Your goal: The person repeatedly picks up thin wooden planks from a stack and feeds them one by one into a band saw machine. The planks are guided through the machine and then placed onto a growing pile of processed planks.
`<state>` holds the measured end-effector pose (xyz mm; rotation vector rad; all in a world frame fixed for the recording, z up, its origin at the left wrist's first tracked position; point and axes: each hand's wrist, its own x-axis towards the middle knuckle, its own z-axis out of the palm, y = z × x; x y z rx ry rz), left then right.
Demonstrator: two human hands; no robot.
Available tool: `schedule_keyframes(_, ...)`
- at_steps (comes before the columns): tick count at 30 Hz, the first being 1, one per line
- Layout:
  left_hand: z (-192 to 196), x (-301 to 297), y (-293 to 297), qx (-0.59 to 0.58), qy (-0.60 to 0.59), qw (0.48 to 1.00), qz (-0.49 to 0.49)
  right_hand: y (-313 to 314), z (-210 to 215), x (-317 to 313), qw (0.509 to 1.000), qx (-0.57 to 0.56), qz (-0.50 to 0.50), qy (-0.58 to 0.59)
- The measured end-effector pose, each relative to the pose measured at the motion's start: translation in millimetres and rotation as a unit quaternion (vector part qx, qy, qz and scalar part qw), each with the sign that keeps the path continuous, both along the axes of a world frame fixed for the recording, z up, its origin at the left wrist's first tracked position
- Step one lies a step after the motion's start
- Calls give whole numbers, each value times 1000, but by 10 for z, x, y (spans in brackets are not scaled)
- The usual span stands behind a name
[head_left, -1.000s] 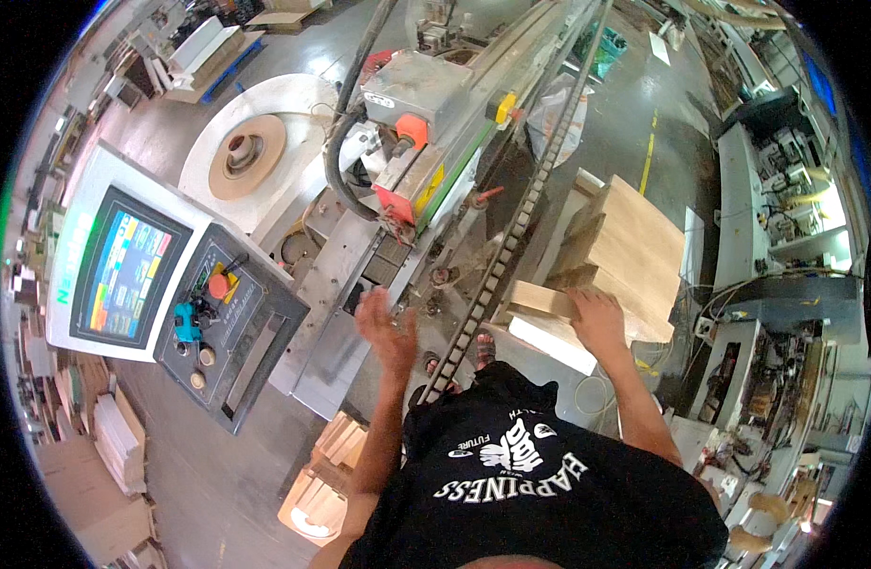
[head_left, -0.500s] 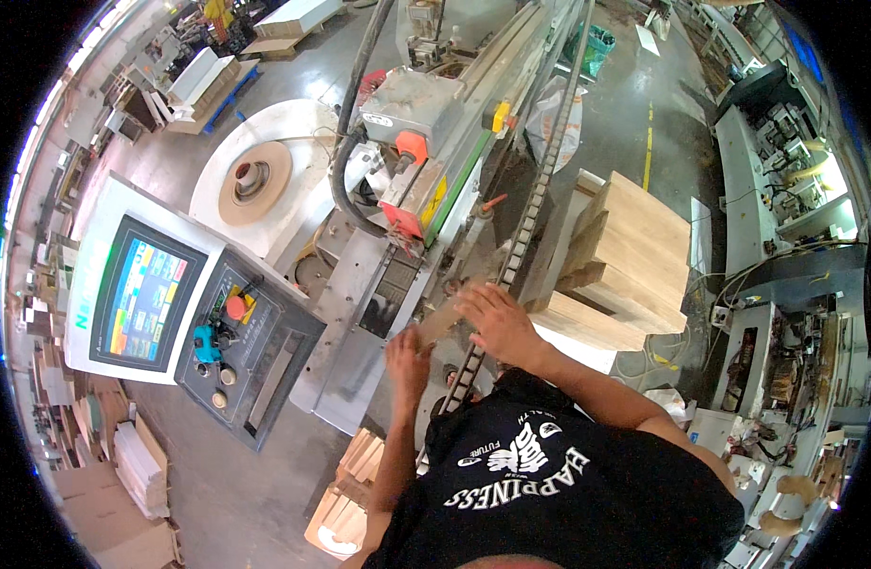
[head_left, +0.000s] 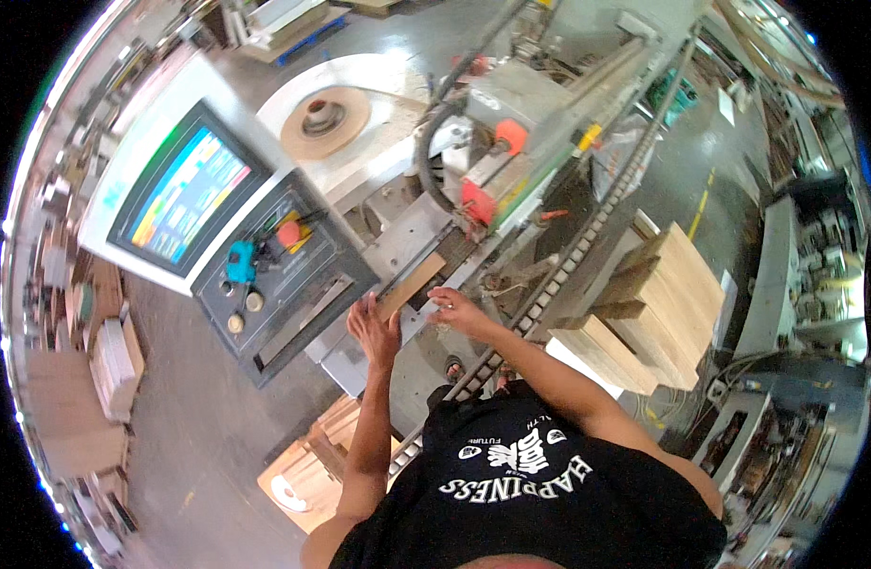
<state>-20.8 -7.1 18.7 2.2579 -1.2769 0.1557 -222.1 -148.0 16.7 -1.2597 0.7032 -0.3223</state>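
Note:
A narrow wooden board (head_left: 412, 284) lies flat on the metal bed of a machine, its far end by the dark slot below the red guard. My left hand (head_left: 375, 332) is at the board's near end, fingers stretched and spread, the tips at or just beside the wood; whether they press on it I cannot tell. To the right of the board is my right hand (head_left: 460, 313), its thumb and fingers apart with nothing between them. The metal bed (head_left: 345, 358) runs under both hands.
A control panel with a lit screen (head_left: 187, 194) stands at the left, a teal object (head_left: 242, 263) on it. Thick wooden boards (head_left: 668, 308) are stacked at the right, beyond a chain-like track (head_left: 573, 261). More wood pieces (head_left: 326, 441) lie below my left forearm. A tape reel (head_left: 323, 123) sits behind.
The board was held between both hands above the bed's edge; now it lies on the bed. My right hand has come off it, and the view has shifted.

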Motion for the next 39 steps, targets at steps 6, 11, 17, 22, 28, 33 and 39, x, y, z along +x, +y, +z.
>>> schedule_keyframes(6, -141, 53, -92, 37, 28, 994, 102, 68, 100, 689, 978, 193, -44, -59)
schedule_keyframes(11, -294, 191, 409, 47, 52, 990, 122, 223, 162, 759, 976, 190, -45, -93)
schedule_keyframes(17, -155, 399, 721, 44, -8, 990, 132, 293, 17, 779, 963, 207, -93, -147)
schedule_keyframes(22, -187, 426, 678, 113, 78, 984, 113, 285, 104, 840, 962, 199, -124, -142)
schedule_keyframes(28, -199, 229, 245, 126, 87, 983, 101, -56, 45, 751, 958, 172, -180, -140)
schedule_keyframes(33, -218, 7, -184, 100, 70, 988, 91, -421, -29, 631, 955, 162, -203, -144)
schedule_keyframes(39, -8, -232, -787, 59, 30, 997, 48, -783, -11, 429, 954, 131, -241, -123)
